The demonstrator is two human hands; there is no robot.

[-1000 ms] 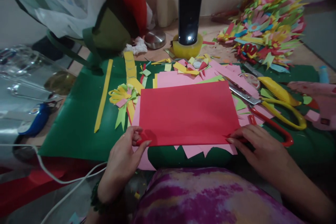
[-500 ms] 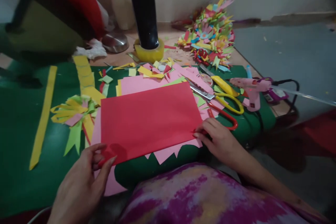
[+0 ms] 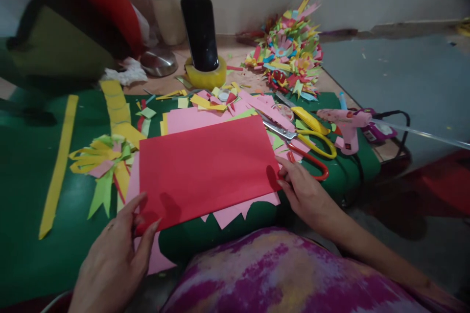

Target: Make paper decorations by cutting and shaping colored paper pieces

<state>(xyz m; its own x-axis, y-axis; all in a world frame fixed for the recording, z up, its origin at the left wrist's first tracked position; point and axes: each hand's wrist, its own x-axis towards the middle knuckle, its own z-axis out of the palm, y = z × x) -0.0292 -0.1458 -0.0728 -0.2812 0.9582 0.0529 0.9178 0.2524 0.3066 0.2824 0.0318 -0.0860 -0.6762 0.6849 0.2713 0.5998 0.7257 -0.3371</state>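
The red paper sheet (image 3: 205, 168) lies between left hand (image 3: 113, 249) and right hand (image 3: 306, 193), each pinching a near corner. It is smooth, flat and rectangular.

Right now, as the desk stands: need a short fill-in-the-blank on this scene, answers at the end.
1. The left hand and right hand are at opposite ends of the large ____ sheet.
2. The phone stands in a ring coloured ____.
3. The glue gun has a body coloured ____.

Missing words: red; yellow; pink.
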